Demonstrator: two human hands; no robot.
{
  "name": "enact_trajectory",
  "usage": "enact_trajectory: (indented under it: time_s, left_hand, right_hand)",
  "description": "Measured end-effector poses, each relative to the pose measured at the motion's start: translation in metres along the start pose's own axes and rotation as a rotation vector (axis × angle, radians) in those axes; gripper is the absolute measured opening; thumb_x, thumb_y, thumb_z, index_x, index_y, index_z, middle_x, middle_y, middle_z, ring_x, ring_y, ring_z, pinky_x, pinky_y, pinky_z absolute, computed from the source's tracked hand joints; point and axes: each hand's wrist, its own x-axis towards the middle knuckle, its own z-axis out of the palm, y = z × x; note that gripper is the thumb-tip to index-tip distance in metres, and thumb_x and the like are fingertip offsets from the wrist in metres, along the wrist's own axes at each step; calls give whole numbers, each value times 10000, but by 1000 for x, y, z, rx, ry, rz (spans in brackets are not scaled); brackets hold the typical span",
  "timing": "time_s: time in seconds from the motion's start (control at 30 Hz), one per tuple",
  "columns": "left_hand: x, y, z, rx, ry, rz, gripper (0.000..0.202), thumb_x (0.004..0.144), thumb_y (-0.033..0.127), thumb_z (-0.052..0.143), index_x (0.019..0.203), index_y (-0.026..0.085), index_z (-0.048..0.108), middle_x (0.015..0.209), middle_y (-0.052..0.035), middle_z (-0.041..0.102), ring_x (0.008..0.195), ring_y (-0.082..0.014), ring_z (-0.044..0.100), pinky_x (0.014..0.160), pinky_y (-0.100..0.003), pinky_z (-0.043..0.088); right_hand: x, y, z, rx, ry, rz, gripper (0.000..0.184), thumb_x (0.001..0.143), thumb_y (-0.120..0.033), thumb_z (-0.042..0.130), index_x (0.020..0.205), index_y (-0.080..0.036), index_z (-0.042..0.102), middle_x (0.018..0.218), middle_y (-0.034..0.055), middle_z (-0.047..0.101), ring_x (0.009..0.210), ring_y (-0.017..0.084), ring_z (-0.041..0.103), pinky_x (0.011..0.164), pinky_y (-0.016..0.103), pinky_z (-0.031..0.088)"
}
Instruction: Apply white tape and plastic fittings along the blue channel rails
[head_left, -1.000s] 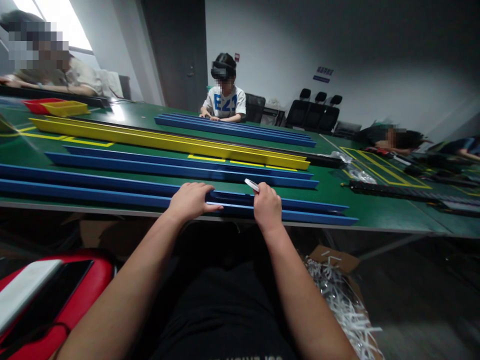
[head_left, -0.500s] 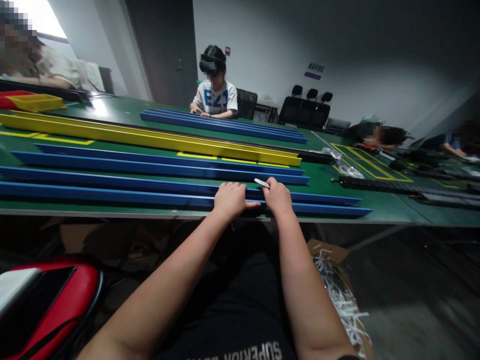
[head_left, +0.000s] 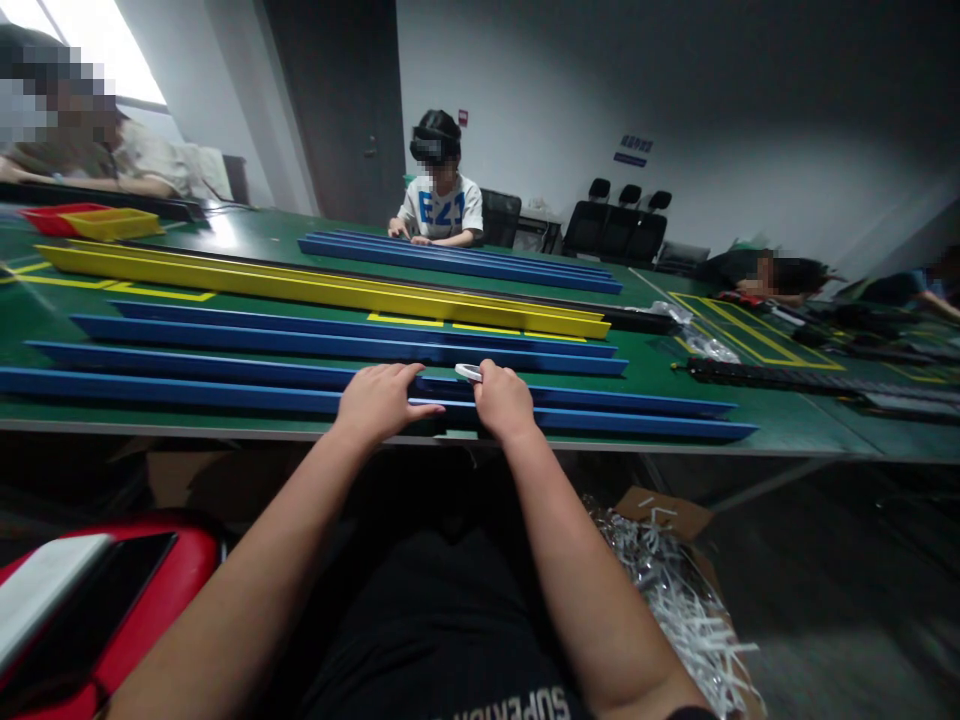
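My left hand [head_left: 379,402] rests over the nearest blue channel bar [head_left: 187,388], its thumb stretched out to the right, away from the fingers. To its right, my right hand [head_left: 504,402] is closed on a thin white ring that looks like a roll of tape [head_left: 467,372]. The roll is tilted above the blue bar, and part of it is hidden by the fingers. Both hands are near the table's front edge. Another blue channel bar [head_left: 135,331] lies parallel just behind.
A long yellow channel bar [head_left: 300,291] and more blue bars [head_left: 465,262] lie farther back on the green table [head_left: 247,232]. Red [head_left: 45,219] and yellow trays [head_left: 112,224] sit at left. A person [head_left: 442,200] works opposite. Below right stands a carton of white strips [head_left: 667,570].
Both hands have moved left along the blue bar. The white roll has turned, so its ring shape shows more. The camera view has shifted slightly.
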Motion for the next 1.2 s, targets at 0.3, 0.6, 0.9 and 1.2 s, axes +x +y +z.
enact_trajectory:
  time_s: [0.3, 0.6, 0.9, 1.2]
  left_hand:
    - [-6, -28, -7, 73, -45, -56, 776, 711, 811, 521, 1200, 220, 646, 1108, -126, 693, 1070, -324, 608, 960, -420, 408]
    - [0, 34, 2, 35, -16, -59, 706, 764, 791, 490, 1135, 211, 645, 1054, -126, 686, 1050, -305, 590, 958, -413, 394]
    - [23, 131, 18, -28, -15, -17, 653, 783, 769, 495, 1023, 183, 656, 989, -149, 675, 995, -312, 587, 897, -428, 382]
    - [13, 112, 8, -88, -10, 127, 639, 855, 697, 467, 1232, 191, 571, 1125, -133, 664, 1090, -288, 582, 955, -394, 379]
  right_hand:
    - [-1, -18, 3, 3, 34, -82, 235, 977, -362, 396, 1084, -219, 549, 1050, 102, 662, 987, 237, 606, 836, 343, 461]
    - [-17, 34, -8, -36, 42, 36, 338, 991, -405, 346, 1098, -211, 601, 1070, 111, 670, 962, 235, 616, 829, 330, 426]
    - [-41, 130, -24, -73, 80, 130, 291, 963, -385, 408, 1048, -225, 636, 1009, 72, 673, 912, 214, 611, 715, 286, 390]
    - [-24, 103, -23, -97, 17, 199, 385, 993, -436, 354, 1131, -204, 629, 983, 104, 682, 892, 216, 626, 759, 305, 432]
